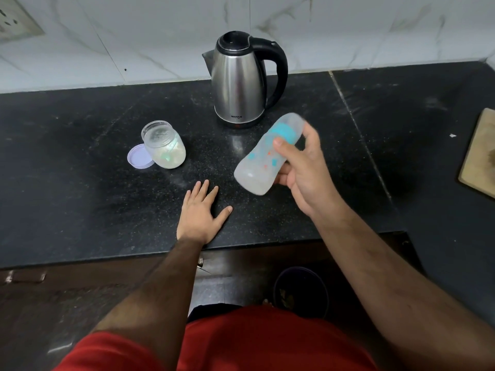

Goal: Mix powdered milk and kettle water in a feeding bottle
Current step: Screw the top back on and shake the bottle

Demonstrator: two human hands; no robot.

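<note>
My right hand [302, 170] grips a feeding bottle [263, 159] above the black counter, tilted with its teal collar and clear cap pointing up and away; the bottle is blurred and looks milky inside. My left hand [201, 212] lies flat on the counter [80, 170] near its front edge, fingers spread, holding nothing. A steel kettle [241, 81] with a black handle stands behind the bottle, lid closed. Left of it sits an open glass jar of white milk powder [164, 145] with a green scoop inside, and its lilac lid [139, 156] lies beside it.
A wooden board [479, 153] lies at the right edge of the counter. The tiled wall with a socket [13, 22] runs behind. Below the counter edge a dark bucket [300, 290] stands on the floor.
</note>
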